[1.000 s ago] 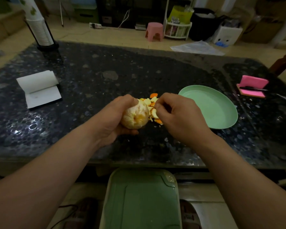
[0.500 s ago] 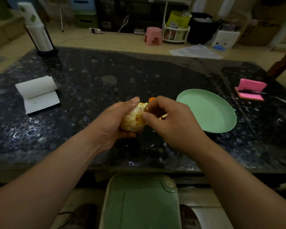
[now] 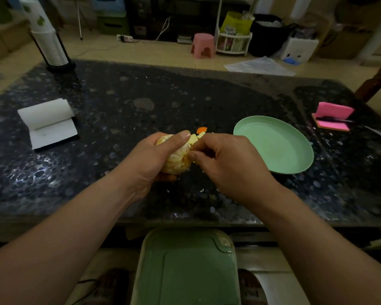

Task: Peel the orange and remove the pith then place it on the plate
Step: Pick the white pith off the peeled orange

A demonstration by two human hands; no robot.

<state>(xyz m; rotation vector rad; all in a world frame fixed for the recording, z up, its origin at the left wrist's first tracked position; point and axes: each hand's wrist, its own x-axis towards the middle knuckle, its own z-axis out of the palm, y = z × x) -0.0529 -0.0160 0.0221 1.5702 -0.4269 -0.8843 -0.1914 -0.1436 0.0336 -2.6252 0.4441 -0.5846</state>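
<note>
Pale, pith-streaked orange (image 3: 176, 158) sits gripped in my left hand (image 3: 149, 160) above the dark table (image 3: 119, 119), as 0.5 s ago. My right hand (image 3: 228, 165) has slid off its front; its curled fingertips (image 3: 194, 154) now pinch the fruit's right side. Green plate (image 3: 273, 146) lies near, to the right.

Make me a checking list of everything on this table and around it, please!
Surface: dark speckled table, small pale scraps near its front edge.
Job's things: orange, peeled, pale pith on it; green plate, nothing on it, to its right; peel pieces behind the orange.
Clutter: white notepad at left; stacked cups in a holder, far left; pink sticky notes with a pen, right.
Hands: left hand grips the orange; right hand pinches at its side.
Cables: white cable and power strip on the floor beyond the table.
Surroundings: pink stool, white rack, green bin under the table's near edge.
</note>
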